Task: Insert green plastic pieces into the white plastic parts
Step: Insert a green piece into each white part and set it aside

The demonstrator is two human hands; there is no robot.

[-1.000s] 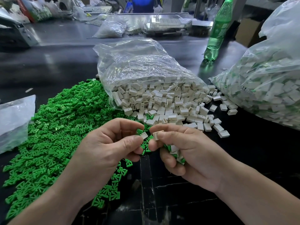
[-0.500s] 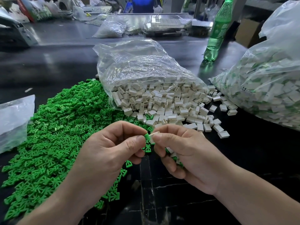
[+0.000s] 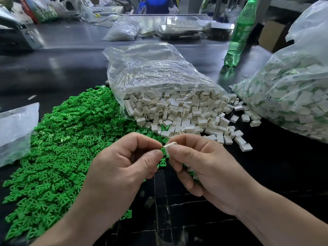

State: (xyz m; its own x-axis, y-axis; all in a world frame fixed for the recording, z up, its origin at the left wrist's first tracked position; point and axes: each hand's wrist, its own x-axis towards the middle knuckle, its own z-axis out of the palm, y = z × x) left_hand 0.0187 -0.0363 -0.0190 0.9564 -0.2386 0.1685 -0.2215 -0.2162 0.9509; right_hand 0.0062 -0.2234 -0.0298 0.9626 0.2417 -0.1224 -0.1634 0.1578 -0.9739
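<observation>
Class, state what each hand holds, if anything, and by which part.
Left hand pinches a green piece by its outer end; right hand pinches a white part by the end facing away from it.

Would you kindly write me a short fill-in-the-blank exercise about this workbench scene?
The right hand pinches a ____ part.
The left hand pinches a ____ piece against it.
White parts spill from a clear plastic ____.
The far bottle stands ____, not lying.
Missing words: white, green, bag, upright.
</observation>
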